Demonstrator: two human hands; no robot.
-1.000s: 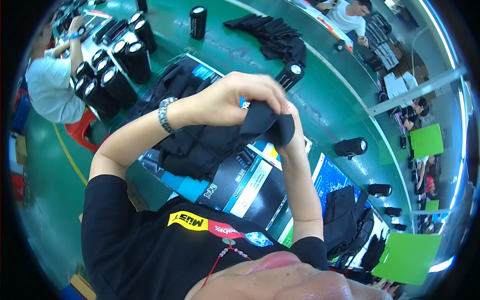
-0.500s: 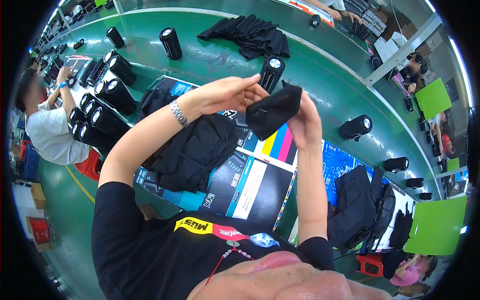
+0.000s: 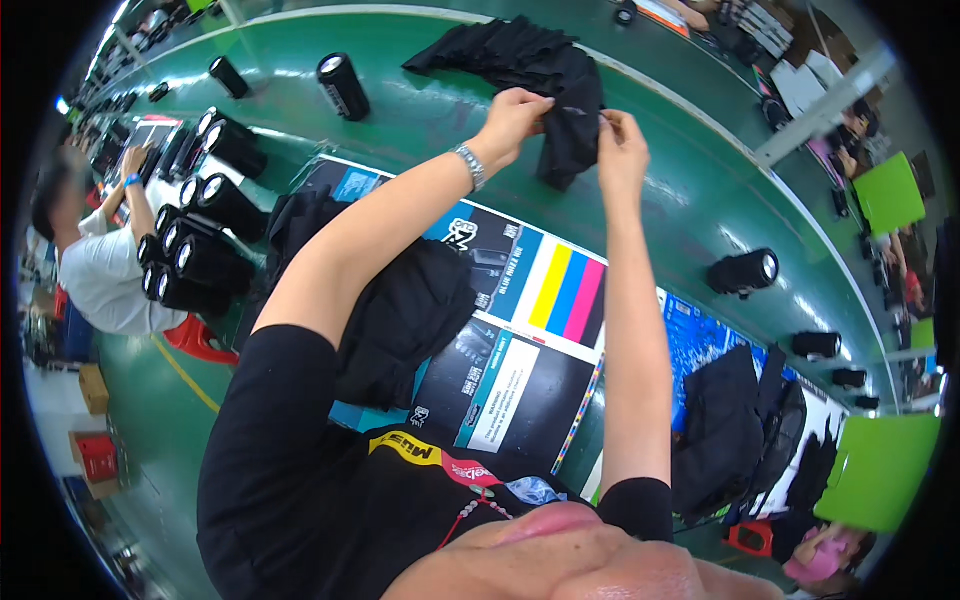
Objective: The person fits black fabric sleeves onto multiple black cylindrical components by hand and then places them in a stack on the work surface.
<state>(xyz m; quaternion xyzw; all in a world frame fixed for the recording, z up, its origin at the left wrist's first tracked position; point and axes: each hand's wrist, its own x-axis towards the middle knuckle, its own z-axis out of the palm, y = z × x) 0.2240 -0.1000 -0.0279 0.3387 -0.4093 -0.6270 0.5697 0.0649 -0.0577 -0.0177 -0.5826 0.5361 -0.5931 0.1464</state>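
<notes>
Both my arms reach out over the green bench. A black cloth pouch (image 3: 574,128) hangs between my hands, near the far pile of black cloth pouches (image 3: 500,52). My left hand (image 3: 516,124) pinches its left edge. At its right edge my right hand (image 3: 624,152) pinches with thumb and fingers. I cannot tell whether anything is inside or behind the pouch. Closer to me, a heap of black cloth (image 3: 405,310) lies on printed sheets (image 3: 490,385), partly under my left arm.
Black cylindrical speakers stand in a group (image 3: 205,265) at left, beside a seated person (image 3: 115,275). One speaker (image 3: 343,87) stands farther back, another (image 3: 743,272) lies at right. More black cloth (image 3: 715,435) and a green panel (image 3: 880,470) are at lower right.
My hands have moved away from me with the pouch, toward the far pile. My left hand has gone from spread fingers to a pinch. The speaker behind the pouch is now hidden.
</notes>
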